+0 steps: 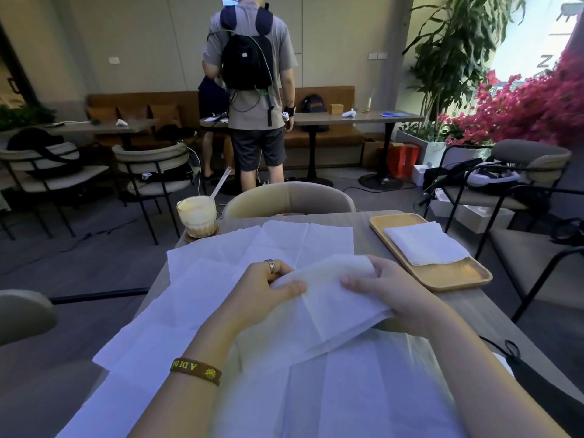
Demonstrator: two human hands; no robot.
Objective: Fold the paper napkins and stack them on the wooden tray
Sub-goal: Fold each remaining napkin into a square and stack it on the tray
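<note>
A partly folded white paper napkin (322,314) is lifted just above the table, gripped at its top edge by both hands. My left hand (262,292), with a ring, pinches its left corner. My right hand (385,292) grips the right side, thumb on top. Several unfolded white napkins (284,241) lie spread flat over the table beneath and beyond my hands. At the right, the wooden tray (442,276) holds a stack of folded napkins (425,245) on its far half.
A glass with a pale drink and straw (197,216) stands on a coaster at the far left of the table. A beige chair (289,199) faces me across it. Behind stands a person with a backpack (249,90). More chairs sit on both sides.
</note>
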